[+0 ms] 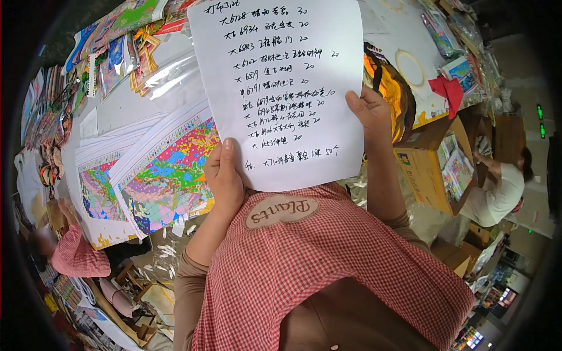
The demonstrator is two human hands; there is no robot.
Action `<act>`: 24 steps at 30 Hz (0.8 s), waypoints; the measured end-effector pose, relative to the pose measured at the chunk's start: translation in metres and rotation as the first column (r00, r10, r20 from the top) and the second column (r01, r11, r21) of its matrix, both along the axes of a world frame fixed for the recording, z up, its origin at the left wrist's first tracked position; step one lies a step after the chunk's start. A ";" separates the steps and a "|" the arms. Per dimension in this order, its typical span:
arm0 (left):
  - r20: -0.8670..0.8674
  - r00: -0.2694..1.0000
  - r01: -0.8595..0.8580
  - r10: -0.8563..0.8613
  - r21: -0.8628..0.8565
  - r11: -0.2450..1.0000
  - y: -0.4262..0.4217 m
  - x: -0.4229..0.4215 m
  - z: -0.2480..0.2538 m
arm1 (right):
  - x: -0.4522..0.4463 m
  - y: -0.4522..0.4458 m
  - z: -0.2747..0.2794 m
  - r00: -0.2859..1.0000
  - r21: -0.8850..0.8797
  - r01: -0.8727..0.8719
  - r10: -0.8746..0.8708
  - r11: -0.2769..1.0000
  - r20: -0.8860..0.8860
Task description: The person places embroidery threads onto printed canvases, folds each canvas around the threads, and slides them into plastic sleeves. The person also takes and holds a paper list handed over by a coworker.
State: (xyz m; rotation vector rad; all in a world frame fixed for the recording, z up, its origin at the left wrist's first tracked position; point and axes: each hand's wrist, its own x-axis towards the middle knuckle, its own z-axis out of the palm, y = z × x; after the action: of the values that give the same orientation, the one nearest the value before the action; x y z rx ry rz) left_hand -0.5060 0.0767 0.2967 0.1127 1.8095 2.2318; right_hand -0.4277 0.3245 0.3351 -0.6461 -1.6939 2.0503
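Observation:
A white sheet of paper (281,93) with a handwritten list in dark ink is held up in front of me, its lines ending in numbers. My left hand (225,178) pinches its lower left edge, thumb on the front face. On the right edge, a bit higher, my right hand (370,117) grips the sheet the same way. The fingers behind the paper are hidden. Below and left of the sheet, colourful printed charts (170,169) with symbol strips lie overlapping on the white table (170,70).
An open cardboard box (424,169) with printed packets stands at right, a co-worker in a white top (497,193) beside it. Another person in a checked sleeve (79,251) is at left. A red cloth (448,93), an orange-and-black bundle (389,88) and piled packets (120,58) lie on the table.

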 end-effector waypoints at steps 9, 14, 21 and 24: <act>-0.016 1.000 0.007 -0.007 -0.025 1.000 -0.001 0.000 -0.002 | 0.001 -0.001 0.003 1.000 0.011 0.003 -0.003 1.000 0.012; -0.020 1.000 -0.011 0.010 -0.028 1.000 0.002 0.000 0.000 | 0.001 -0.001 0.003 1.000 -0.007 0.001 -0.001 1.000 0.002; -0.001 0.999 0.041 -0.041 -0.012 0.999 -0.003 -0.001 -0.001 | 0.001 0.001 0.000 1.000 -0.068 -0.004 0.004 0.998 -0.011; 0.033 0.999 0.009 -0.010 0.021 1.000 0.001 0.001 0.003 | 0.001 0.001 0.001 1.000 -0.059 -0.001 0.001 0.998 -0.001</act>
State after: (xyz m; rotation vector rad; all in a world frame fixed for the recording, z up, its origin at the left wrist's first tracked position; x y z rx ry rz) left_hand -0.5048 0.0779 0.2997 0.0880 1.7653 2.2338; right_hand -0.4267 0.3255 0.3358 -0.6625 -1.6393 2.1079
